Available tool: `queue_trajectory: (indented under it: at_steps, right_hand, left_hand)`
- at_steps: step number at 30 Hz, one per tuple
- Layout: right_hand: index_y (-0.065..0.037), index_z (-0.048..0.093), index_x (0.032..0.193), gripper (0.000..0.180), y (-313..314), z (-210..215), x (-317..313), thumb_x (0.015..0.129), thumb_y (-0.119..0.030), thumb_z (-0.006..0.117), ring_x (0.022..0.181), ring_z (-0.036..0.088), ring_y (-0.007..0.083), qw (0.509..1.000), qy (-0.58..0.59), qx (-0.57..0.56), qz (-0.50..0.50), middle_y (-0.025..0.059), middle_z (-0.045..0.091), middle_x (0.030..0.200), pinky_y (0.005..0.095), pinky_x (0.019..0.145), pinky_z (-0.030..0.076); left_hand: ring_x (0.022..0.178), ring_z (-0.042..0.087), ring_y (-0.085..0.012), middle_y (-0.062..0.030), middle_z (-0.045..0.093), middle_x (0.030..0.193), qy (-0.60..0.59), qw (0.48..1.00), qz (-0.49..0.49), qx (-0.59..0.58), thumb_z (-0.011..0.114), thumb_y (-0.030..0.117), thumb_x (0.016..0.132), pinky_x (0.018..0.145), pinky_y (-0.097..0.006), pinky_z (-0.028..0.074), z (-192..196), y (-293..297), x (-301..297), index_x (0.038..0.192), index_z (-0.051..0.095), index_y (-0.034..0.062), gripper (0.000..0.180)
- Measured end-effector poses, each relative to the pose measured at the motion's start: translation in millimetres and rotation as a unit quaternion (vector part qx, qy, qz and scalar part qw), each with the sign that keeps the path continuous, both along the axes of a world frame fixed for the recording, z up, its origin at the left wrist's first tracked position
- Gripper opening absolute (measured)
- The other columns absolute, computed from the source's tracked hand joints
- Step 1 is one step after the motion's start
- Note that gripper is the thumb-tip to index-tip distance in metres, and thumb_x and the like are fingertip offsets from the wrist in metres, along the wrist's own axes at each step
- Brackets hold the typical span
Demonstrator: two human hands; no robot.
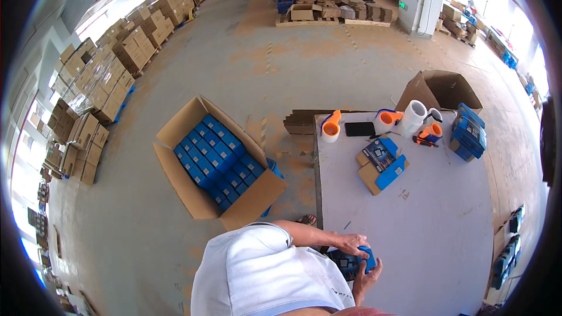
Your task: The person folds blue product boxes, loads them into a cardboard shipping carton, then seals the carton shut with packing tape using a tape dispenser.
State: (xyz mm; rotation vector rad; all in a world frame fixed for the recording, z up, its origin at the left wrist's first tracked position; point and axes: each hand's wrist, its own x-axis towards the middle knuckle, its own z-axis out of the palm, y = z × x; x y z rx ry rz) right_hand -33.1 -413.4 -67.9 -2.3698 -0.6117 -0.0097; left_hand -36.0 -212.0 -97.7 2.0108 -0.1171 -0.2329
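Note:
A small blue and black carton (345,263) is held close to my body at the near edge of the white table (410,228). My left hand (352,244) grips its blue end from above, fingers bent over the flap. On the other side, my right hand (367,276) closes around the same end from the right. Part of the carton is hidden by my hands and white shirt. Farther up the table lies an opened blue and brown carton (383,161) with its flaps spread.
Orange-and-white tape dispensers (331,126), a phone (359,129), a white roll (414,115) and stacked blue cartons (468,133) line the table's far side. A large open box (187,193) of blue cartons stands left. Another brown box (439,90) is beyond the table.

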Motion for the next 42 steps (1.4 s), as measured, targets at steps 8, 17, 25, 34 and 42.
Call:
queue_trajectory:
  at_steps: [8,17,25,34,42]
  right_hand:
    - [0.001,0.055,0.101,0.028,-5,-29,-15,0.089,-0.022,0.066,0.087,0.054,0.0222,0.966,0.131,0.197,-0.101,0.0098,0.052,0.095,0.0348,0.078,0.045]
    - [0.002,0.06,0.1,0.025,13,-14,-13,0.096,-0.021,0.054,0.094,0.057,0.0235,0.927,0.196,0.276,-0.16,0.0125,0.057,0.104,0.0351,0.085,0.046]
    - [0.0,0.063,0.103,0.023,15,10,-12,0.088,-0.018,0.065,0.106,0.056,0.0305,0.965,0.205,0.16,-0.028,0.0176,0.055,0.117,0.0401,0.086,0.048]
    - [0.0,0.065,0.096,0.023,10,-9,-9,0.081,-0.016,0.072,0.102,0.058,0.0319,0.976,0.164,0.145,0.014,0.0186,0.056,0.115,0.0408,0.081,0.05]
    - [0.001,0.065,0.096,0.025,1,-19,-11,0.083,-0.02,0.07,0.102,0.059,0.0319,0.971,0.207,0.116,0.034,0.0197,0.058,0.118,0.04,0.083,0.049]
  left_hand:
    - [0.1,0.059,-0.0304,-0.0172,0.06,0.106,-0.048,0.987,0.08,-0.131,0.066,0.048,0.083,0.087,-0.043,0.046,-10,-3,-18,0.103,0.063,0.0028,0.049]
    - [0.104,0.058,-0.0304,-0.0165,0.061,0.106,0.018,0.978,0.138,-0.154,0.065,0.035,0.082,0.093,-0.04,0.044,-3,-7,-15,0.098,0.067,0.0034,0.036]
    - [0.111,0.054,-0.029,-0.0149,0.057,0.114,-0.003,0.997,0.002,-0.072,0.073,0.036,0.074,0.097,-0.039,0.043,-14,16,-22,0.099,0.068,0.0038,0.04]
    - [0.112,0.055,-0.0318,-0.0183,0.056,0.119,0.007,0.995,-0.027,-0.096,0.077,0.039,0.072,0.096,-0.04,0.045,-13,28,-25,0.102,0.07,0.0033,0.047]
    - [0.109,0.056,-0.0319,-0.0184,0.058,0.116,0.029,0.99,-0.076,-0.112,0.076,0.038,0.073,0.092,-0.039,0.046,-9,30,-29,0.093,0.074,0.0077,0.036]
